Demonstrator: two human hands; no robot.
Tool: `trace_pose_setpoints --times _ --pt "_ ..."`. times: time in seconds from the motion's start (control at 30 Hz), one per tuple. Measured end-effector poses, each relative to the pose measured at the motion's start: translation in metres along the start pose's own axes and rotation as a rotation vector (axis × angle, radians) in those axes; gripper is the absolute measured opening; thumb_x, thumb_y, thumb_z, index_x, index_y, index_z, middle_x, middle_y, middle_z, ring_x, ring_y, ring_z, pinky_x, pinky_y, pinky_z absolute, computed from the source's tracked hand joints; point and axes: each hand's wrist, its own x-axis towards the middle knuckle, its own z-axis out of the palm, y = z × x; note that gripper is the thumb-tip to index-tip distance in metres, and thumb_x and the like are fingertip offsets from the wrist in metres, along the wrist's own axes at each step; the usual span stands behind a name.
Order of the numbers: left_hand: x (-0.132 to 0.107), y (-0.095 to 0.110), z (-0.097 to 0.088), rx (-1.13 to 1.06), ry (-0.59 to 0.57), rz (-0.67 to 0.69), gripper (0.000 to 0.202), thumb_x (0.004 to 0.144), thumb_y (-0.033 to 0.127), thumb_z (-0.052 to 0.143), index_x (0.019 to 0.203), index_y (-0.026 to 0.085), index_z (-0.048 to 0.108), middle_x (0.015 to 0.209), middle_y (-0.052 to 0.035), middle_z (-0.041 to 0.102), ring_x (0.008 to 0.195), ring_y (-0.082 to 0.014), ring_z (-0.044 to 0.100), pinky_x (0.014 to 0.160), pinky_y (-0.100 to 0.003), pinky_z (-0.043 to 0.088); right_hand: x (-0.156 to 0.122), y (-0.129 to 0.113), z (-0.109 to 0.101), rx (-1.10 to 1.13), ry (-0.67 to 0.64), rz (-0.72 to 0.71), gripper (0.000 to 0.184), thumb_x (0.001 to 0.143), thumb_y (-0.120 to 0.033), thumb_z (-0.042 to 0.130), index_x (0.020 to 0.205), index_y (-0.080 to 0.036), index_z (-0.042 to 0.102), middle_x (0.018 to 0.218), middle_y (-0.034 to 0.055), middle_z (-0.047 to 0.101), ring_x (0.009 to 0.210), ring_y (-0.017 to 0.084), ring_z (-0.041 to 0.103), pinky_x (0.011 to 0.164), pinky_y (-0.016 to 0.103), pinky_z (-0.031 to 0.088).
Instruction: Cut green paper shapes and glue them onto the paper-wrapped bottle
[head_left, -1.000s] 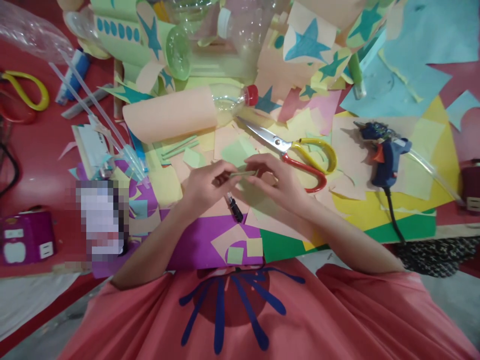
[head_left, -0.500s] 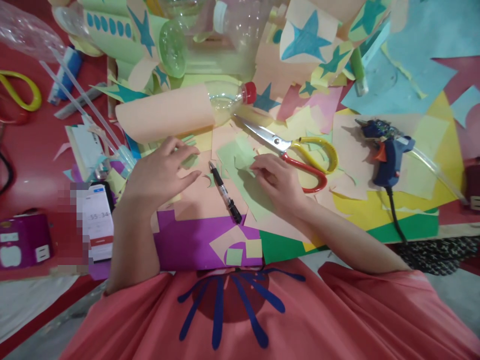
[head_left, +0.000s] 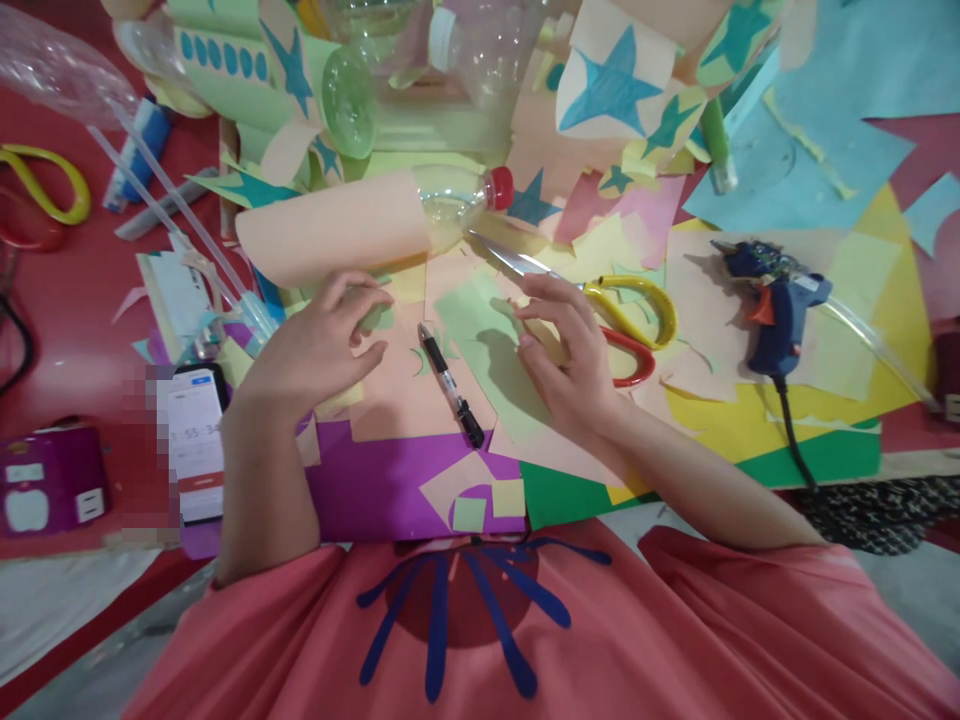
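My left hand [head_left: 319,345] hovers over the paper scraps at left, its thumb and fingers spread around nothing I can see. My right hand [head_left: 570,360] is above a pale green paper sheet [head_left: 480,335], thumb apart from the curled fingers, and it partly covers the scissors [head_left: 634,305] with yellow and red handles. Between my hands lies a black-and-clear pen [head_left: 448,382] on peach paper. Just beyond them a plastic bottle [head_left: 450,200] with a red cap rests on its side, wrapped in peach paper [head_left: 337,220].
A blue glue gun [head_left: 780,310] with a cord lies at right. A phone [head_left: 196,440] and a purple box [head_left: 52,480] are at left, near a second pair of scissors [head_left: 56,185]. Clear bottles [head_left: 480,60] and star-decorated paper [head_left: 611,80] fill the back.
My right hand has opened from a pinch and lifted slightly. The small light-green scrap by its fingertips no longer shows there. The left hand has hardly moved.
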Motion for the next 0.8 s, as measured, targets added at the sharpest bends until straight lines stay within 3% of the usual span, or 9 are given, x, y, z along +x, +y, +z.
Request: trace_pose_setpoints --times 0.2,0.33,0.47,0.63,0.8 --pt "0.007 -0.023 0.007 -0.141 0.194 0.114 0.027 0.075 0.013 0.073 0.098 0.026 0.071 0.094 0.0003 0.069 0.067 -0.0147 0.057 0.075 -0.031 0.049 0.001 0.000 0.001 0.044 0.036 -0.058 0.020 0.097 -0.017 0.056 0.113 -0.026 0.062 0.130 0.0105 0.067 0.124 0.026 0.066 0.106 0.051 0.055" --pt "0.005 -0.018 0.007 -0.253 0.356 0.205 0.026 0.078 0.021 0.078 0.102 0.028 0.073 0.095 0.0012 0.072 0.068 -0.0147 0.060 0.073 -0.033 0.050 0.002 0.000 0.000 0.076 0.033 -0.069 0.019 0.097 -0.017 0.057 0.113 -0.026 0.063 0.128 0.0114 0.069 0.122 0.024 0.068 0.104 0.048 0.056" --pt "0.000 0.006 0.021 -0.448 0.532 0.365 0.026 0.088 0.035 0.076 0.114 0.031 0.073 0.106 0.0006 0.075 0.075 -0.0134 0.065 0.070 -0.032 0.055 0.002 -0.003 -0.003 0.109 -0.140 -0.092 0.023 0.104 -0.032 0.051 0.122 -0.026 0.065 0.121 0.0098 0.074 0.117 0.024 0.070 0.099 0.045 0.060" --pt "-0.001 0.036 0.053 -0.459 0.503 0.473 0.025 0.092 0.032 0.074 0.115 0.025 0.069 0.108 -0.0039 0.075 0.082 -0.0135 0.069 0.070 -0.028 0.061 0.000 -0.007 -0.002 0.174 -0.349 -0.219 0.042 0.109 -0.044 0.039 0.141 -0.029 0.061 0.132 0.0097 0.069 0.120 0.024 0.069 0.099 0.043 0.061" --pt "0.001 0.038 0.065 -0.426 0.533 0.544 0.026 0.093 0.028 0.072 0.116 0.024 0.061 0.112 -0.0055 0.073 0.096 -0.0162 0.072 0.075 -0.027 0.062 -0.002 -0.003 -0.002 0.226 -0.320 -0.163 0.044 0.107 -0.046 0.046 0.143 -0.025 0.061 0.135 0.0120 0.069 0.128 0.027 0.065 0.105 0.045 0.058"
